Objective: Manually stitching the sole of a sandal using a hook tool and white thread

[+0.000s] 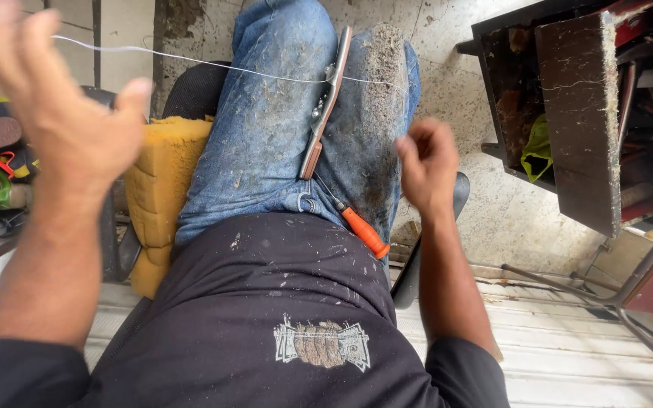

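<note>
Stretching a thin white thread taut across the lap, the person has both arms spread wide so the line runs straight from the raised left hand over to the right hand. The left hand is lifted high with its fingers splayed and loose; the thread passes close by it, though whether any finger actually pinches it cannot be told. The right hand is curled nearly into a fist, fingertips drawn together as if nipping the thread's other end — the pinch itself is too small to see. Between them, a flat brown sandal sole with a pale edge is wedged upright between the knees of the dusty blue jeans, which seems to act as a clamp so both hands stay free; the thread crosses the sole near its top. An orange-handled awl lies on the right thigh, within easy reach of the right hand. A torn yellow foam cushion pads the seat at the left, and a dark, cobwebbed wooden cabinet stands at the right.
</note>
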